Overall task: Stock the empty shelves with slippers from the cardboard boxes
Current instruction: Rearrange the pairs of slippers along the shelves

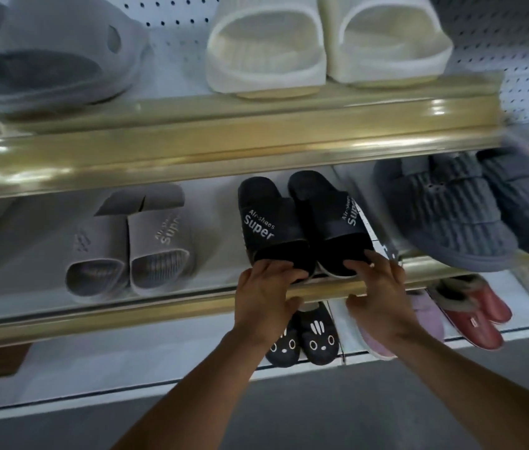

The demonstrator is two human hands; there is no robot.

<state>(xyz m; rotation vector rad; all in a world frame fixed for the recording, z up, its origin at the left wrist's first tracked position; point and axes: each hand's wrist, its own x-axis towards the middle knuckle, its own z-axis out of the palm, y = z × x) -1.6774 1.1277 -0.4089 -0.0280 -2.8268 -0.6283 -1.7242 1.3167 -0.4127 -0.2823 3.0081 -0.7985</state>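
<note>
Gripping the black slippers [302, 222] at their open ends, left hand [264, 293] and right hand [377, 287] curl fingers.

Both bare forearms reach up and forward side by side, the left hand [264, 293] with fingers curled over at the tips and thumb tucked beneath, the right hand [378, 287] likewise, fingers bent forward, thumb lower.
</note>
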